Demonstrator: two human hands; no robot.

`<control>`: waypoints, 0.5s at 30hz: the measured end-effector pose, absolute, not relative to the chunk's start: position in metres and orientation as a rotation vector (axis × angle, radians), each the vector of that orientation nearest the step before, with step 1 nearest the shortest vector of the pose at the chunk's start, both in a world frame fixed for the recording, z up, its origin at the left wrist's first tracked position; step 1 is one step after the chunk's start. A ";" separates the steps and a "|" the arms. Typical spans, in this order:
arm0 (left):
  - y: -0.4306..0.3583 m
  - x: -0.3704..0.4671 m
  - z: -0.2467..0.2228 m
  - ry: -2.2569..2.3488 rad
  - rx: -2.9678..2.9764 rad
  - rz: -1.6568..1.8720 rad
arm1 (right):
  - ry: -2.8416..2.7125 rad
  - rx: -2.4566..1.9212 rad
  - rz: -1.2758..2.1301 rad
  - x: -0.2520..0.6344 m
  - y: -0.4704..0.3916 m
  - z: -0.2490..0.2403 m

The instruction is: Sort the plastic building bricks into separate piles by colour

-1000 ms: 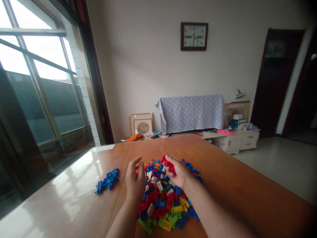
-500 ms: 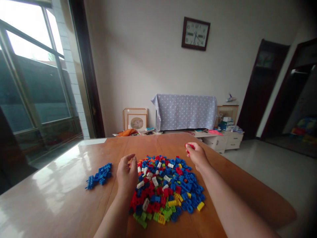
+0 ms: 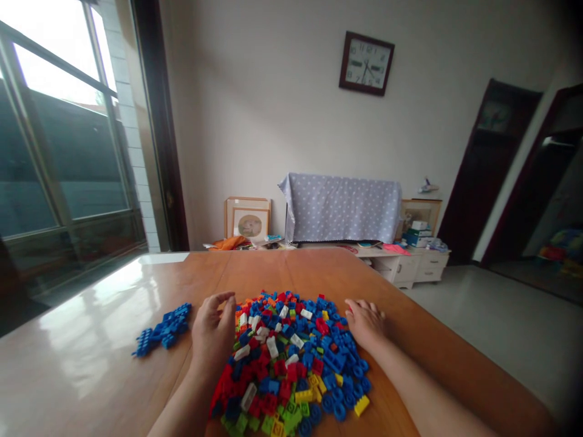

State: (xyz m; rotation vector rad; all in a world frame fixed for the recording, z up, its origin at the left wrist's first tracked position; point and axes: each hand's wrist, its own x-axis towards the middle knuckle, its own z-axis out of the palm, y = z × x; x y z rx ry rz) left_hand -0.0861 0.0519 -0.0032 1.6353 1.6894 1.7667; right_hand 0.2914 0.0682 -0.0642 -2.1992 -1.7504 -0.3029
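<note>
My left hand (image 3: 215,325) is over the left edge of a heap of toy building bricks (image 3: 291,355). Its fingers curl loosely, the thumb stands apart from them, and nothing shows in it. On the right of the heap, low over the table, my right hand (image 3: 368,323) is palm down. A bit of a red toy brick (image 3: 350,308) shows at its thumb and index finger; the rest is hidden by the hand. Several joined blue bricks (image 3: 164,328) lie to the left of my left hand.
The glossy wooden table (image 3: 282,270) carries the heap, with blue wheel-like rings and yellow bricks at its near right edge. A white sheet (image 3: 164,258) lies at the far left corner. Beyond stand a low white cabinet (image 3: 426,267) and something under a dotted cloth (image 3: 341,206).
My right hand has come down from above the far right of the heap to beside it, turning palm down. My left hand keeps its loose curl. The view has shifted slightly.
</note>
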 end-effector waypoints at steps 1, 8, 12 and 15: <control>0.051 -0.086 -0.002 1.698 1.626 1.753 | -1.745 -2.190 -0.275 0.291 0.068 -0.064; 0.048 -0.085 0.006 1.757 1.467 1.696 | -1.711 -2.133 -0.125 0.310 0.070 -0.068; 0.051 -0.083 0.002 1.770 1.426 1.674 | -1.736 -2.075 -0.087 0.322 0.072 -0.075; 0.054 -0.083 -0.003 1.793 1.458 1.666 | -1.697 -2.006 -0.061 0.331 0.076 -0.074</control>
